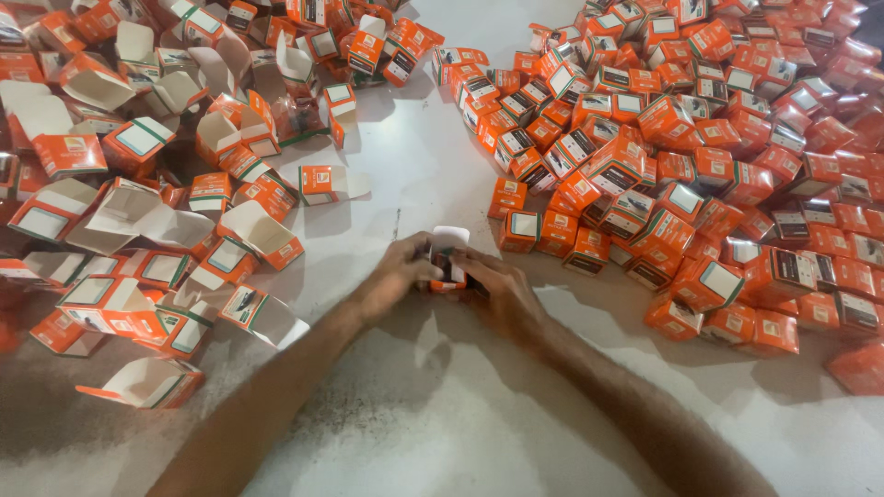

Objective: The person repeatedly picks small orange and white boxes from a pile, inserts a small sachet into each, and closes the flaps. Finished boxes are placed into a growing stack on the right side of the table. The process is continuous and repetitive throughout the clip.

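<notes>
Head view, frame centre: left hand (398, 273) and right hand (497, 285) both clasp one small orange carton (447, 258) on the white tabletop (442, 405), fingers closed round its sides, white top flap standing open; the carton's contents and lower half are hidden by the fingers, something dark inside is hard to make out. Left half of the frame holds a loose heap of open empty cartons (147, 184), thin cardboard with white insides and flaps up, some cut off by the edge. Upper right is a dense pile of closed cartons (700, 147), squarish orange boxes with white or dark panels, print too small to tell.
</notes>
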